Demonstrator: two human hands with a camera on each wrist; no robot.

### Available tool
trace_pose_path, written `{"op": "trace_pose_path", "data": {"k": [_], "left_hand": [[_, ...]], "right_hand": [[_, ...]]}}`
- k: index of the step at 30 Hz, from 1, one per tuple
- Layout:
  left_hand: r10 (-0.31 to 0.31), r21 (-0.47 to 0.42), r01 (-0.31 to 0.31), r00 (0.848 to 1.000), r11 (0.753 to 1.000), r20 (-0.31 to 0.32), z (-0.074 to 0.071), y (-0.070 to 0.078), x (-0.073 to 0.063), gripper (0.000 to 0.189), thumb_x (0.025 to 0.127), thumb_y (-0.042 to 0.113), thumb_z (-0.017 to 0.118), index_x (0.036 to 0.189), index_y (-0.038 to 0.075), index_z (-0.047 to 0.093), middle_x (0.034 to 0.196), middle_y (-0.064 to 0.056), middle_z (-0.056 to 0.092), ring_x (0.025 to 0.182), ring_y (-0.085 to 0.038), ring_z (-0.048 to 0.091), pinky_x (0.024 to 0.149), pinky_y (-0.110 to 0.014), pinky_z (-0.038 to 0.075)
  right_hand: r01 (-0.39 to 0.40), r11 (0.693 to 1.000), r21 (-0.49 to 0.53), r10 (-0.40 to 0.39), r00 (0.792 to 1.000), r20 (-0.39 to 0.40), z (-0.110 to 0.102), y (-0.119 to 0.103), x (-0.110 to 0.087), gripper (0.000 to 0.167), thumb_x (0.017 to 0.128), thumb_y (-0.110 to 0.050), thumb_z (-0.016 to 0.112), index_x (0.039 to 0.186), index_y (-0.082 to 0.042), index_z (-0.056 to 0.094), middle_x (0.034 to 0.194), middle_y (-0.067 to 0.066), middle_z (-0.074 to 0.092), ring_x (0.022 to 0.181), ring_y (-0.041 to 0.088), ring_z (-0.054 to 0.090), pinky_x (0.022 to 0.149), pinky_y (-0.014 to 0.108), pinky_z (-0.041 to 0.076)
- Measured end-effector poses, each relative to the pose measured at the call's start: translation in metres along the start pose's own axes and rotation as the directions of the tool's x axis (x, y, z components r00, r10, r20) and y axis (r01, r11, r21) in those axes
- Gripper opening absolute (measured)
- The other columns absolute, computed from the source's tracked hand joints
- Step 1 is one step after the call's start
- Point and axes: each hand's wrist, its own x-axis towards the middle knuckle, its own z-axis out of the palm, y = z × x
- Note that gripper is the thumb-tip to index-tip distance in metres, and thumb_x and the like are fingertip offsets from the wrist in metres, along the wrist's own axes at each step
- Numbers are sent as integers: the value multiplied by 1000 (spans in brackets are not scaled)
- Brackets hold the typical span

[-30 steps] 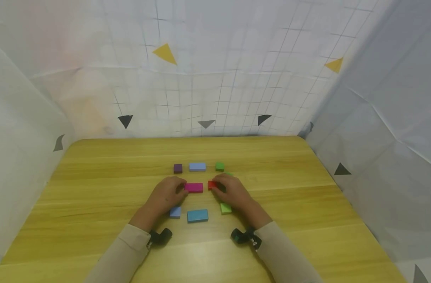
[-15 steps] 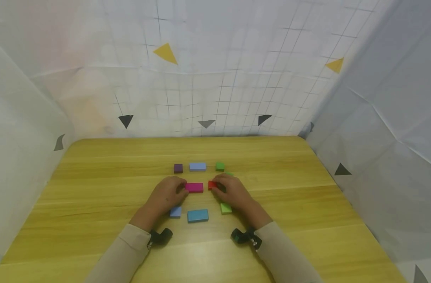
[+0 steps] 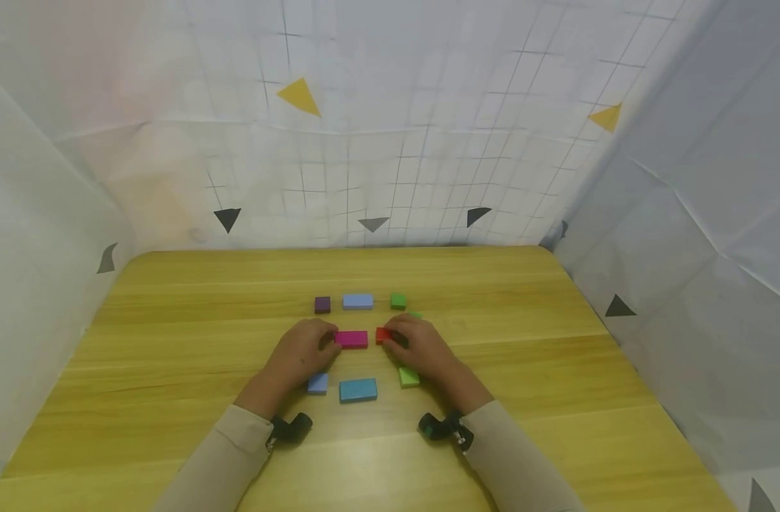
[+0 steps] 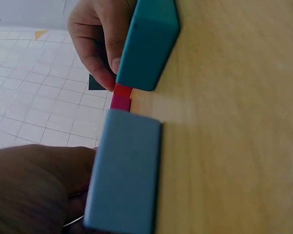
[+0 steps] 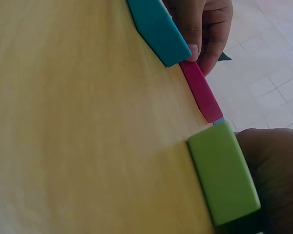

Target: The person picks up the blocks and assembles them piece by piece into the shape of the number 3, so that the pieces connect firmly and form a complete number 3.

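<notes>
My left hand pinches the left end of a magenta block between thumb and fingers, low at the table. Across a small gap to the right, my right hand grips a red block, its right part covered by the fingers. In the left wrist view the red block and magenta block show only in part behind nearer blocks. From the right wrist, the magenta block appears with the left thumb and a finger at its far end.
Behind the hands lie a dark purple block, a light blue block and a green block. Nearer are a small blue block, a teal-blue block and a lime block. Another green block is mostly hidden.
</notes>
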Motion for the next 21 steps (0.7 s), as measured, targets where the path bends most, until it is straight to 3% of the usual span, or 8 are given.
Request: {"op": "trace_pose_path", "data": {"k": [21], "left_hand": [[5,13,-5,1000,1000,-9,-1,0,2,36,91,30,72,120,9,70,116,-5,70,110,-24,62,97,-43,52]], "right_hand": [[80,996,-36,-79,997,18,-2,-3,3,26,91,-26,73,112,-11,73,115,3,70,111,20,65,97,35,52]]}}
